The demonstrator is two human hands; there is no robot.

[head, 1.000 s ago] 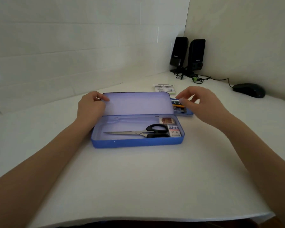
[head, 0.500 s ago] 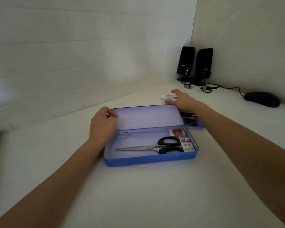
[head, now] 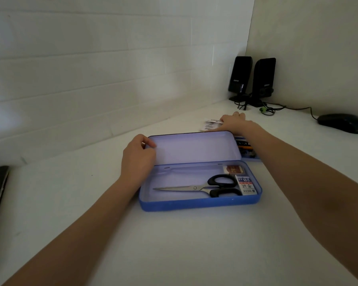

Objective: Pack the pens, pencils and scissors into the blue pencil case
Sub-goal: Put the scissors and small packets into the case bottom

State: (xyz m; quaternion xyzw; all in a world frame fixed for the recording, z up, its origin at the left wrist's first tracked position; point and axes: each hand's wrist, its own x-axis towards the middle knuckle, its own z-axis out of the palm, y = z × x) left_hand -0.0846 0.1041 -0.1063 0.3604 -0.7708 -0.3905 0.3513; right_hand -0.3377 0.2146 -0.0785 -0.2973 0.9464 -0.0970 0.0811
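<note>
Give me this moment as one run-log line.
left hand: holds lid open | right hand: on white packet behind case | blue pencil case: scissors inside

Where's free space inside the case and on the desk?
Free: the blue metal pencil case floor left of and behind the black-handled scissors; the white desk in front of it. Crowded: the case's right end, with the 2B lead box; behind the lid, where the right hand reaches.

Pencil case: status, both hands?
Left hand holds lid open. Right hand on packet behind case. Scissors inside. Nothing blocking.
</note>
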